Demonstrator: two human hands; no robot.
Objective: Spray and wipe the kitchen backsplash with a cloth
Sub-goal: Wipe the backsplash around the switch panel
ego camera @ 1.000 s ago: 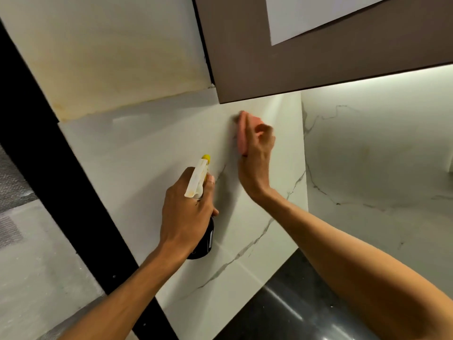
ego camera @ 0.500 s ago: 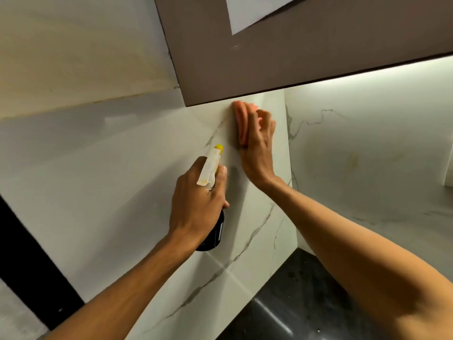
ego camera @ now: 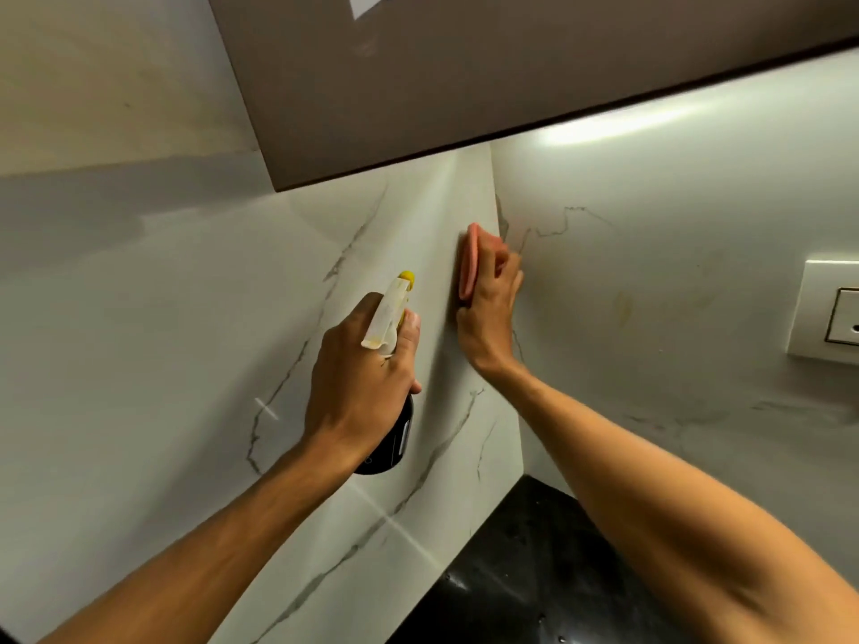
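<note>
The backsplash [ego camera: 186, 364] is white marble-look tile with grey veins and meets a second tiled wall [ego camera: 674, 281] at an inner corner. My right hand [ego camera: 488, 309] presses a folded pink cloth [ego camera: 470, 258] flat against the left tile, right beside that corner. My left hand [ego camera: 358, 378] grips a dark spray bottle [ego camera: 390, 443] with a white trigger head and yellow nozzle [ego camera: 408, 276], held just off the tile, nozzle aimed up toward the cloth.
A brown wall cabinet [ego camera: 465, 76] overhangs the tiles above both hands. A black glossy countertop [ego camera: 534, 574] lies below the corner. A white wall socket [ego camera: 832, 313] sits on the right wall. Faint yellowish stains [ego camera: 625, 309] mark that wall.
My right hand has slid the cloth down from under the cabinet edge and toward the corner. The left hand and bottle followed to the right. The view panned right, showing the socket.
</note>
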